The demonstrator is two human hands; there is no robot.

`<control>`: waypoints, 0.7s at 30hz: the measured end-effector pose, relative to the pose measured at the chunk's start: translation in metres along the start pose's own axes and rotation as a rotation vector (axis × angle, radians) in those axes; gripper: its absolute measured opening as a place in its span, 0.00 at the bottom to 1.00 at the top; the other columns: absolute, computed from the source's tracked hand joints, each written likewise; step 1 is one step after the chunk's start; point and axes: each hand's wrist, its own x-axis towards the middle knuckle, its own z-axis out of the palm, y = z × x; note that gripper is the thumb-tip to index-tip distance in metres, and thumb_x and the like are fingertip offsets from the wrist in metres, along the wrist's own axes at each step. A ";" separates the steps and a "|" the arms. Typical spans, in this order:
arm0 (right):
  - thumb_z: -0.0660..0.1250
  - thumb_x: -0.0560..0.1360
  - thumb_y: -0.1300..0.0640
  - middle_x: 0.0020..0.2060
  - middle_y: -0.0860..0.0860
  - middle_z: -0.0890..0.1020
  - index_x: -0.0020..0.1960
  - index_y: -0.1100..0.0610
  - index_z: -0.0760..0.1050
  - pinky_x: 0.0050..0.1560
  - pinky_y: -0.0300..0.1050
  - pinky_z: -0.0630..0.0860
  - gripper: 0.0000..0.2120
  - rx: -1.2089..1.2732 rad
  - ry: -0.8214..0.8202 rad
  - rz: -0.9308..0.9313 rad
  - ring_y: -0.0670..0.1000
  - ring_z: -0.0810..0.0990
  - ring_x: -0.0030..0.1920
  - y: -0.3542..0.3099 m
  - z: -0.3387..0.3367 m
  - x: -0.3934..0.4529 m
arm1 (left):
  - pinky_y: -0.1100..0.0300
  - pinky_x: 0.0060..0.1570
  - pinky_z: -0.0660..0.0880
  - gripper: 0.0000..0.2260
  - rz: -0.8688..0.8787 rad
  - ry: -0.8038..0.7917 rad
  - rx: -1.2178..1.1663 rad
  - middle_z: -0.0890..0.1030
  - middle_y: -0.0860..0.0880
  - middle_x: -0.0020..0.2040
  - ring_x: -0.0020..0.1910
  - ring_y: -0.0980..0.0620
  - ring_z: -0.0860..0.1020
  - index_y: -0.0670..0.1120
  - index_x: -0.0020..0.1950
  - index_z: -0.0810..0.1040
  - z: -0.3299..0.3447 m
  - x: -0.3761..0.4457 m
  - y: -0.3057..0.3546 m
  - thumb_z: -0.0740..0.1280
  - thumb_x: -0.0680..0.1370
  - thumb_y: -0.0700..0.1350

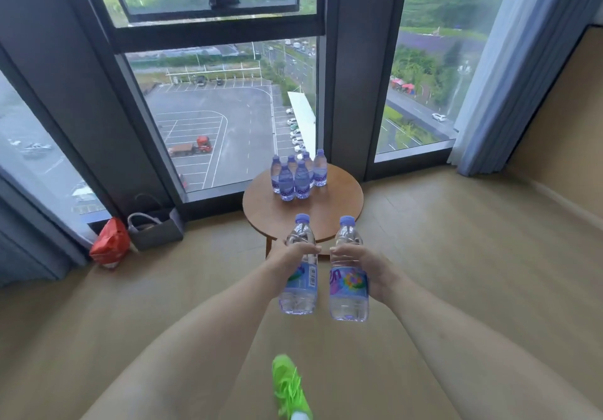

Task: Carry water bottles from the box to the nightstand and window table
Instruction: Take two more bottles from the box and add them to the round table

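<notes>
Bottles in both hands, upright, carried toward round window table (339, 210). Left hand (295, 251) wraps left bottle (298, 292); right hand (365, 264) wraps right bottle (349, 299). Bottle cluster (298, 174), apparently six, stands at table's far side, near edge free for setting down.

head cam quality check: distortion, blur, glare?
Head view: strong wide-angle bending, window frame and curtains bow outward; forearms stretched at the bottom edge. Green shoe motion-blurred. Daylight from the windows, soft, no harsh glare. Held bottles, left and right, and table bottles reasonably sharp.
</notes>
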 end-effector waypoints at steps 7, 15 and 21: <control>0.76 0.60 0.60 0.37 0.55 0.85 0.44 0.56 0.79 0.34 0.42 0.81 0.13 0.027 0.069 -0.006 0.52 0.85 0.34 -0.065 -0.014 0.137 | 0.44 0.54 0.83 0.27 -0.023 -0.004 -0.028 0.83 0.41 0.52 0.50 0.40 0.85 0.48 0.55 0.71 0.010 0.161 0.053 0.82 0.64 0.46; 0.81 0.69 0.50 0.48 0.64 0.85 0.49 0.58 0.78 0.49 0.56 0.83 0.17 0.040 0.148 0.047 0.63 0.84 0.45 -0.139 -0.016 0.289 | 0.52 0.42 0.80 0.30 -0.127 0.010 -0.018 0.81 0.40 0.55 0.46 0.42 0.83 0.44 0.63 0.70 -0.002 0.315 0.121 0.81 0.67 0.45; 0.78 0.71 0.58 0.45 0.60 0.84 0.52 0.58 0.79 0.42 0.47 0.83 0.13 -0.048 0.220 0.107 0.59 0.84 0.43 -0.161 -0.015 0.374 | 0.38 0.65 0.76 0.35 -0.229 -0.005 -0.118 0.81 0.35 0.63 0.58 0.35 0.82 0.41 0.68 0.75 -0.024 0.381 0.137 0.79 0.68 0.59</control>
